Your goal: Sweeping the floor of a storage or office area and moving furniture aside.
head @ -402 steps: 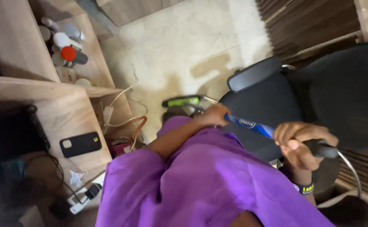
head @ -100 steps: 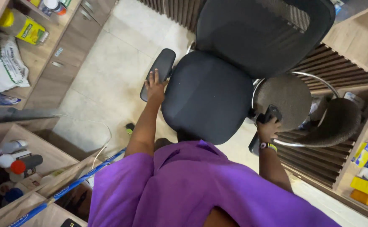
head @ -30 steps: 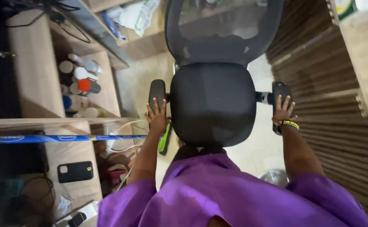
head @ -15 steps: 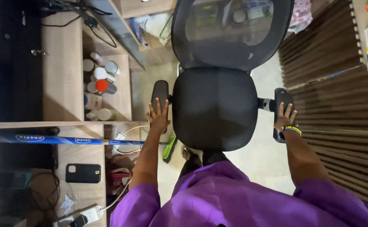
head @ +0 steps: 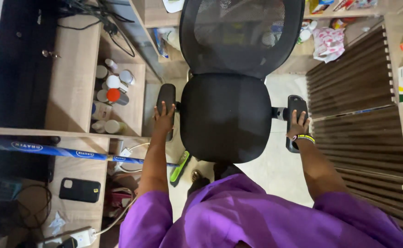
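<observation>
Hands (head: 163, 118) on black mesh-backed chair (head: 224, 117)

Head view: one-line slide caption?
Person in a purple top rests left hand and right hand on the armrests of a black office chair beside wooden shelves.

Black phone (head: 79, 189) on wooden desk (head: 75, 92); blue-handled broom (head: 49, 149) alongside.
</observation>
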